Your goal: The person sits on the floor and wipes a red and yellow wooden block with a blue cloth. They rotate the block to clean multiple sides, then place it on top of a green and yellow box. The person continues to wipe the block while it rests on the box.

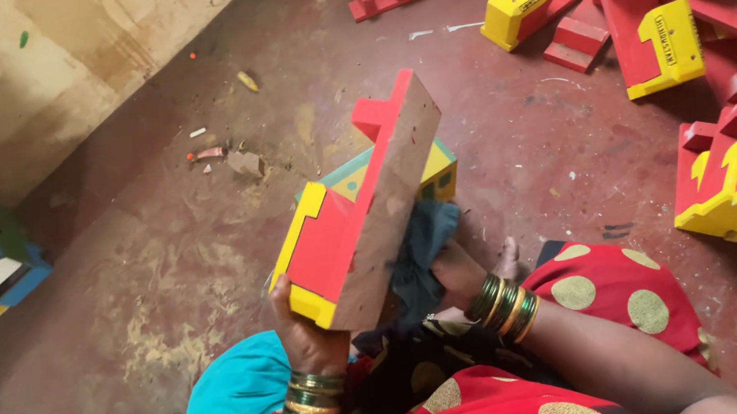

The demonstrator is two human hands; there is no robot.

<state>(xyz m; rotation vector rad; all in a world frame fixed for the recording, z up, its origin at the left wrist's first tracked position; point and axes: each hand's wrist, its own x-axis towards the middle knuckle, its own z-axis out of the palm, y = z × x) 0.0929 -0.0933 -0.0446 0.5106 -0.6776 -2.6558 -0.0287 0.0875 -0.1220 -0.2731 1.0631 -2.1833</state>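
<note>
While the left hand (305, 321) grips the lower end of a red-and-yellow wooden piece (359, 209), tilted up above the reddish floor (197, 267), the right hand (454, 273) is closed on a dark cloth (422, 253) pressed against its bare underside.

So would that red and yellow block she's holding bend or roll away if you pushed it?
Probably neither. The red and yellow block looks like thick painted wood with flat faces and square corners, so likely stiff and unlikely to roll. The left hand grips its bottom end alone, so perhaps not very heavy.
</note>
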